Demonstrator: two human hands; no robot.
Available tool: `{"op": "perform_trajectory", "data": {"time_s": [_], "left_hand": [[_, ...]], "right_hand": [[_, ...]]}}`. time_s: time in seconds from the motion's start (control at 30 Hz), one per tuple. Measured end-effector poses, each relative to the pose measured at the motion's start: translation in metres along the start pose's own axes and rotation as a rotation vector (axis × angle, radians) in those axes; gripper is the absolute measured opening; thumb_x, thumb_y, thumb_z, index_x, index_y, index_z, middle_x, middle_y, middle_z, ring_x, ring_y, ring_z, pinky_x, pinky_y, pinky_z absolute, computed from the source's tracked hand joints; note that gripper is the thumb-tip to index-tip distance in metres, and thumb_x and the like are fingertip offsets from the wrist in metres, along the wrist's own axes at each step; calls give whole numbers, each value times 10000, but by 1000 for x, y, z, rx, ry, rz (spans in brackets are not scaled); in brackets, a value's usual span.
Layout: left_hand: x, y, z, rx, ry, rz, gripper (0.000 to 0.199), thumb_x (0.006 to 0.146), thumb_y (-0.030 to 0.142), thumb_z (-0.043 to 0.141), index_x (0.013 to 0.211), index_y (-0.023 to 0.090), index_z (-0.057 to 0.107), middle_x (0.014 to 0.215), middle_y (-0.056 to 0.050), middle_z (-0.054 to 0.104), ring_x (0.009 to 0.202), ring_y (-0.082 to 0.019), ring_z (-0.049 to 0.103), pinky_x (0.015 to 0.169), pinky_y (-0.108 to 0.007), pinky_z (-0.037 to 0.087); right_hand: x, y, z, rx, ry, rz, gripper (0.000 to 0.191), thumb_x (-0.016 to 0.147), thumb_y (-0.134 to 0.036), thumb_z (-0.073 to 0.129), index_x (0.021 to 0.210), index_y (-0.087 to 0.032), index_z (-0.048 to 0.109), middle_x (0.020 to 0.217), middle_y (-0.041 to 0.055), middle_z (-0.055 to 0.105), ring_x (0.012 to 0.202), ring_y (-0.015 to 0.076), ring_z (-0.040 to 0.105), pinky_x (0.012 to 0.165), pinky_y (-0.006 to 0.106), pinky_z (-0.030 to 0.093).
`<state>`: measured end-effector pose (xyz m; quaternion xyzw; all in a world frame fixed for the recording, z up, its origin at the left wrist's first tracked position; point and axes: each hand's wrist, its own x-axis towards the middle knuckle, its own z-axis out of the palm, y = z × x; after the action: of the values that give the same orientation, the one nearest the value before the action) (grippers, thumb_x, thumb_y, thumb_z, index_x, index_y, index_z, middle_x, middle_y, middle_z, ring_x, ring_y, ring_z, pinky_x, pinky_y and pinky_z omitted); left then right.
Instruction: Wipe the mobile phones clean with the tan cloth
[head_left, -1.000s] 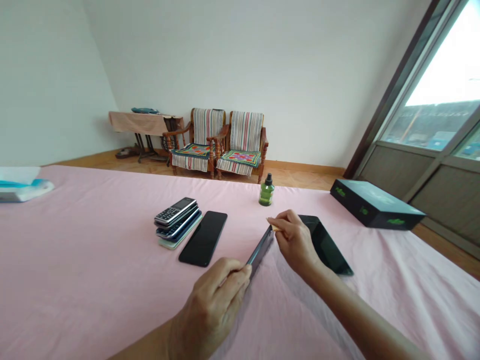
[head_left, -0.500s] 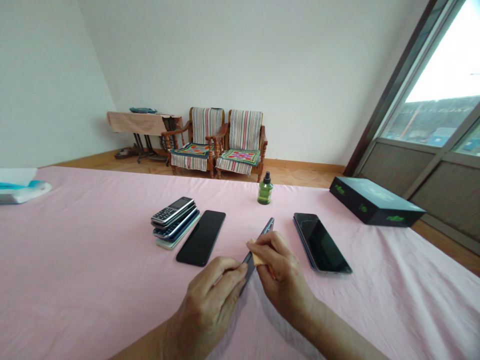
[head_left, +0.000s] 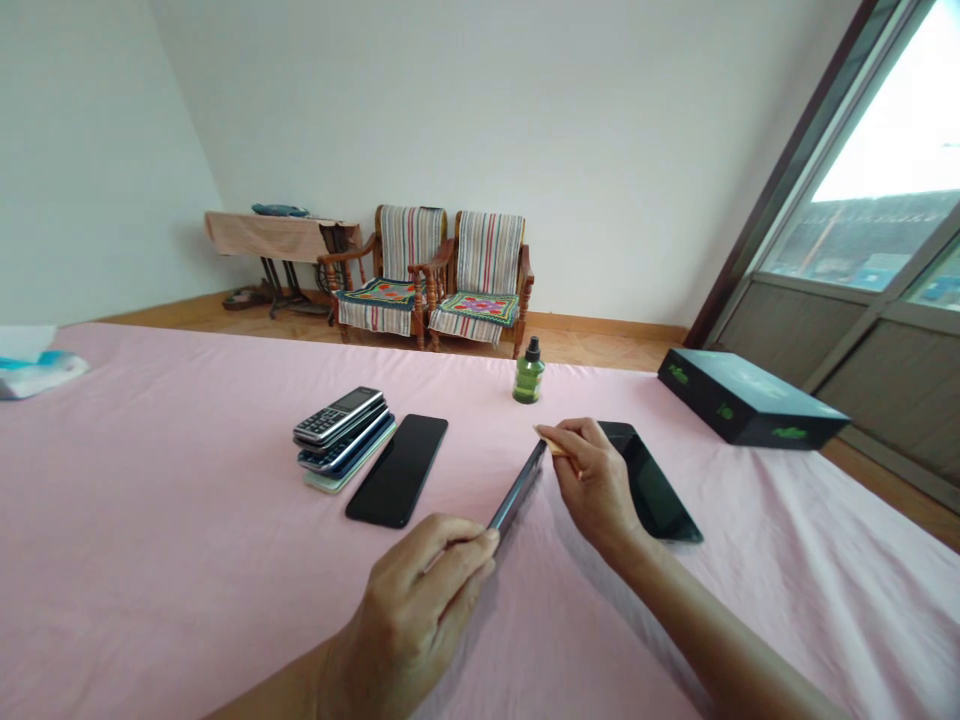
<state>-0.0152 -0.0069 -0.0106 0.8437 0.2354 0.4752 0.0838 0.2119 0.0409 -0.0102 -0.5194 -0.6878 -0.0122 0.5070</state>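
Smartphone [head_left: 516,490], tilted on its edge, lies clamped in the curled fingers of the left hand [head_left: 409,620]; the right hand [head_left: 596,480] pinches a yellow pad [head_left: 555,447] just beside its upper end.

Daylight from the window [head_left: 862,140] glares white, soft shadows fall on the pink sheet [head_left: 225,560], and the wide lens bends the edges.

A bed with a pink sheet [head_left: 187,540] carries a stack of phones [head_left: 343,432], a black smartphone [head_left: 397,470], a second black smartphone [head_left: 652,485], a green bottle [head_left: 529,376], a black box [head_left: 750,402] and a white-and-blue packet [head_left: 30,367].
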Motion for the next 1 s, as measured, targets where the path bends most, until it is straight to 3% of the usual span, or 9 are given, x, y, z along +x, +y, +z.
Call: {"op": "perform_trajectory", "data": {"time_s": [0.4,0.67,0.77,1.0], "left_hand": [[2,1,0,4,28,-17,208,904,42,551,1060,139,649,910,-71,632,817,-150,654,705,-215,564],[2,1,1,-34,8,-97,241,905,88,584,1131,174,591,961,-61,653,886,-161,653,820,-246,555],[-1,-1,2,-26,28,-134,306,917,150,596,1214,184,533,990,-60,666,829,-151,656,813,-259,560],[-2,-2,3,-33,46,-135,290,928,187,579,1211,180,517,943,-54,673,758,-142,662,739,-247,574]], "right_hand": [[-30,-44,6,154,-118,-65,431,800,-3,445,1110,-203,666,944,70,551,858,188,571,727,327,515],[-53,-73,2,256,-183,-79,482,798,29,416,1162,-194,640,981,93,555,885,193,580,707,304,535],[-55,-81,1,304,-183,-64,454,801,20,423,1113,-213,656,964,86,563,846,185,596,634,269,532],[-60,-84,-1,302,-230,-55,486,767,19,453,1132,-242,639,954,69,571,792,173,600,574,250,513]]}}
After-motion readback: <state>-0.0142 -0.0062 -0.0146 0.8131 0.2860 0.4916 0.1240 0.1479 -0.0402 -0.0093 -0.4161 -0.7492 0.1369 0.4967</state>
